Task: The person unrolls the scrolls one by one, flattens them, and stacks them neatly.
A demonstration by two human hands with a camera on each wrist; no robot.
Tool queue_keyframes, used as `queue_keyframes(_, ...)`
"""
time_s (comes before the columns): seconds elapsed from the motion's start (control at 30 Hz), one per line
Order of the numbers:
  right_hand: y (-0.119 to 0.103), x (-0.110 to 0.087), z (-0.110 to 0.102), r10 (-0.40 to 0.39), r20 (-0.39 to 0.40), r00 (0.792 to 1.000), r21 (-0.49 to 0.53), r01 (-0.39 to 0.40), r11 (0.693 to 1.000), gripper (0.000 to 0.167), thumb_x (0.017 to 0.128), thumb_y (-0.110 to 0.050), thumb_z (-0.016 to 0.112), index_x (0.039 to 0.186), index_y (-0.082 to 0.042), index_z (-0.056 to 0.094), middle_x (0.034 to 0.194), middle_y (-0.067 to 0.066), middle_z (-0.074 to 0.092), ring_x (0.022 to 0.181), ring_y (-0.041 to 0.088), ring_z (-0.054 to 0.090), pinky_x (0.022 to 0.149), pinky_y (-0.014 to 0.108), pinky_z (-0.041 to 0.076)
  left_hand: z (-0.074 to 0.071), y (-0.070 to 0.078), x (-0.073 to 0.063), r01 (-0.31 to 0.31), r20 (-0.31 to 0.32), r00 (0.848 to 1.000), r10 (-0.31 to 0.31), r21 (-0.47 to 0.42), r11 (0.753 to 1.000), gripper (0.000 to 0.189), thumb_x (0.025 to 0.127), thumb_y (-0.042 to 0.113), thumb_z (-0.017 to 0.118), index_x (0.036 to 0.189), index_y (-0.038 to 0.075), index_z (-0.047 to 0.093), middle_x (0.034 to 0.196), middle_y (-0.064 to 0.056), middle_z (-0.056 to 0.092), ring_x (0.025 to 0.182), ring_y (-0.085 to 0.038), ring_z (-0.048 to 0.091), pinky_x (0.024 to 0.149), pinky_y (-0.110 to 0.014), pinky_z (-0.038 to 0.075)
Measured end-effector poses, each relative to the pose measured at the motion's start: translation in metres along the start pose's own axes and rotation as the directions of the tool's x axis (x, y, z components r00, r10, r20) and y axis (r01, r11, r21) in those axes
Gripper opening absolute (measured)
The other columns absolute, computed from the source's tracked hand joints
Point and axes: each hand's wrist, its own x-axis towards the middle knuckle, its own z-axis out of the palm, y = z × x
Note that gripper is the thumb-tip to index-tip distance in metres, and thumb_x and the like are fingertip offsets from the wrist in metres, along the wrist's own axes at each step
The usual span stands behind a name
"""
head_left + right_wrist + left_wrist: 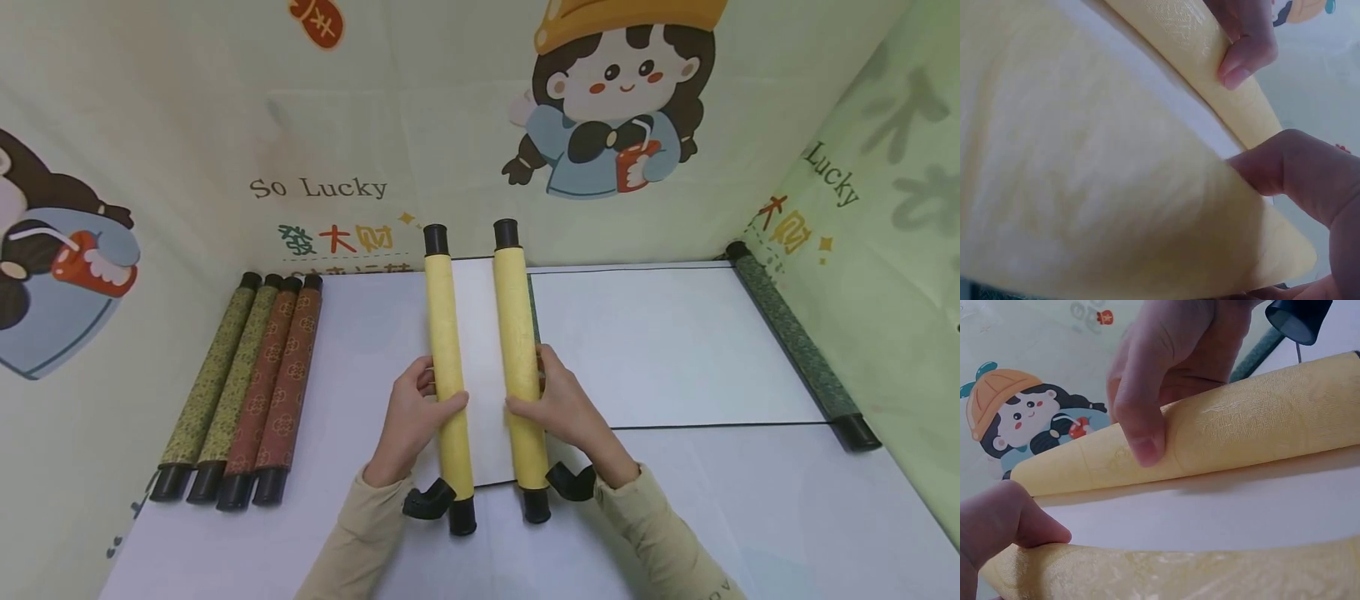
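Note:
Two yellow rollers of a scroll with black end caps stand side by side at mid-table, a strip of white paper (483, 350) showing between them. My left hand (411, 417) grips the left yellow roller (446, 325), thumb across its top and fingers round its outer side. My right hand (566, 408) holds the right yellow roller (516, 317) the same way, its thumb (1145, 447) pressing the patterned surface in the left wrist view. In the right wrist view, the near roller (1097, 187) fills much of the picture. The undersides of both rollers are hidden.
At right lies an unrolled scroll with white paper (675, 342) and a dark green roller (802, 342); its other green edge shows behind the right yellow roller. Rolled olive scrolls (210, 375) and red scrolls (288, 375) lie at left. A printed cloth (450, 125) hangs behind.

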Motion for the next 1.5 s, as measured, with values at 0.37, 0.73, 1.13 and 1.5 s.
queue_keyframes(0.37,0.001,0.000,-0.011,0.030,-0.001,1.000,0.033,-0.030,0.999,0.066,0.079,-0.009,0.068,0.137,0.001,0.038,0.132,0.022,0.054,0.115,0.038,0.058,0.079,0.044,0.057,0.002,0.000,-0.001,0.009,-0.032,0.999,-0.009,-0.005,1.000,0.055,0.076,0.005,0.075,0.128,0.007,0.058,0.112,-0.013,0.065,0.100,-0.025,0.059,0.082,-0.034,0.053)
queue_keyframes(0.73,0.000,0.000,-0.019,0.034,-0.008,0.999,0.080,-0.033,0.996,0.057,0.082,-0.013,0.076,0.126,0.002,0.043,0.128,0.024,0.058,0.116,0.039,0.060,0.081,0.041,0.057,0.001,-0.002,-0.002,-0.006,-0.032,0.999,0.003,-0.080,0.997,0.041,0.085,0.010,0.072,0.124,0.005,0.060,0.108,-0.015,0.066,0.089,-0.020,0.063,0.075,-0.031,0.053)
queue_keyframes(1.13,0.002,-0.002,-0.031,0.068,-0.015,0.998,0.074,-0.067,0.995,0.057,0.083,-0.010,0.070,0.131,0.002,0.042,0.124,0.021,0.057,0.108,0.034,0.058,0.079,0.039,0.055,-0.011,-0.001,-0.002,0.034,-0.058,0.998,-0.040,-0.093,0.995,0.049,0.081,0.007,0.077,0.127,0.009,0.062,0.112,-0.012,0.063,0.092,-0.023,0.067,0.078,-0.034,0.055)
queue_keyframes(1.5,0.005,-0.002,-0.038,0.084,-0.025,0.996,0.079,-0.082,0.994,0.065,0.085,-0.012,0.074,0.137,0.003,0.038,0.127,0.022,0.055,0.109,0.033,0.058,0.080,0.039,0.057,-0.018,-0.001,0.000,0.043,-0.074,0.996,-0.047,-0.057,0.997,0.047,0.082,0.006,0.073,0.127,0.005,0.059,0.115,-0.016,0.065,0.089,-0.021,0.065,0.075,-0.032,0.055)
